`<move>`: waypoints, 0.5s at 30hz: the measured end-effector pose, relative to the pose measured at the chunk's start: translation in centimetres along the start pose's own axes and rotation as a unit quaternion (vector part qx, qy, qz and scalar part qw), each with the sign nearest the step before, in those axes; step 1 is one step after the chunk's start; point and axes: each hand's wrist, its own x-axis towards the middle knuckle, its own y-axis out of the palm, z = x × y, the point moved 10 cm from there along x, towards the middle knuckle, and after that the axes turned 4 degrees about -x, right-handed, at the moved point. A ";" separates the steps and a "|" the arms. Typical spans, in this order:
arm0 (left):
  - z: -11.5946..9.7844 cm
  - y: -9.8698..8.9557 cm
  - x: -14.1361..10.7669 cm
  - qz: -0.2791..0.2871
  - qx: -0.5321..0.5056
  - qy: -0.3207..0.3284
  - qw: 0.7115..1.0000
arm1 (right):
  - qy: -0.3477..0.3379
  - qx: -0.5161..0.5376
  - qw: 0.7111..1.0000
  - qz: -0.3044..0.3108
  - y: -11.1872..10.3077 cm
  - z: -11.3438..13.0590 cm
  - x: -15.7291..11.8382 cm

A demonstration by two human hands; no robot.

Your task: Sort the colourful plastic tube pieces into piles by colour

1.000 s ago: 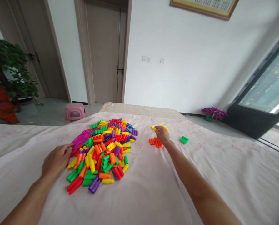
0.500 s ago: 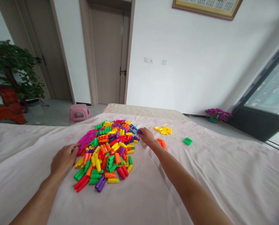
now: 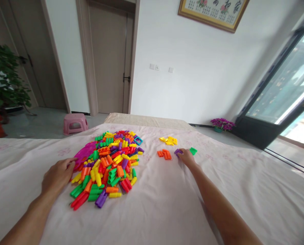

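Observation:
A large pile of red, orange, yellow, green and purple plastic pieces (image 3: 111, 163) lies on the pale cloth. At its left edge my left hand (image 3: 58, 173) is closed at the rim of a magenta plastic piece (image 3: 84, 153). To the right, my right hand (image 3: 187, 158) pinches a purple piece (image 3: 177, 152) at the cloth. This piece is between a small orange group (image 3: 164, 154) and some green pieces (image 3: 193, 150), which my right hand partly hides. Beyond the orange group lie several yellow pieces (image 3: 169, 140).
A light blue square frame (image 3: 138, 140) sits at the pile's far right edge. Past the cloth-covered surface (image 3: 152, 211) stand a pink stool (image 3: 75, 124) on the left and a pot of purple flowers (image 3: 222, 124) on the right.
My right hand has moved right, away from the pile, with the purple piece. The view has turned to the right. My left hand stays at the magenta piece.

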 end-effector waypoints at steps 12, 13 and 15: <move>-0.2 -0.3 -0.1 -0.014 0.007 0.006 1.000 | -0.039 -0.131 0.990 -0.045 -1.1 3.7 -2.2; -0.3 -0.3 -0.2 -0.012 0.008 0.004 1.000 | -0.063 -0.124 0.989 -0.056 -1.5 5.1 -2.7; -0.3 -0.3 -0.3 -0.010 0.008 -0.001 1.000 | -0.121 -0.084 0.988 -0.044 -1.4 8.3 -3.8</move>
